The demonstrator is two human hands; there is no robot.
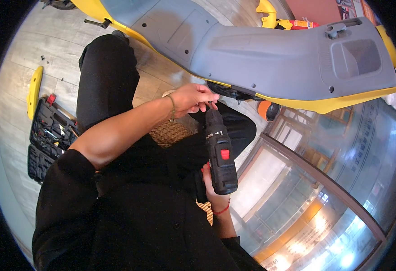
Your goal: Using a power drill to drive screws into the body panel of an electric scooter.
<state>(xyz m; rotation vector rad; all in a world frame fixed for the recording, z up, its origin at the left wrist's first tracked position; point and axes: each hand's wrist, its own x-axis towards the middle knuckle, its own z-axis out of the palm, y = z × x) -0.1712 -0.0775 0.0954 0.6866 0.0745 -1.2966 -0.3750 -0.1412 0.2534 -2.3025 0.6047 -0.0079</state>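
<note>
A black cordless drill (218, 158) with a red switch on top lies across my lap, its chuck pointing away from me. My right hand (213, 189) wraps round its handle from below, mostly hidden by the drill's body. At the front of the chuck, the thumb and fingers of my left hand (192, 99) are pinched together. A small dark piece, perhaps a bit, shows between those fingertips; it is too small to make out. Just beyond is the lower edge of a grey and yellow scooter body (238, 49), with several dark screw holes along it.
An open black tool case (49, 135) lies on the floor at left, beside a loose yellow panel (35, 92). Small dark bits (43, 58) are scattered nearby. An orange and black round part (267, 110) sits under the scooter. Glass panes with a brown frame (324, 185) stand at right.
</note>
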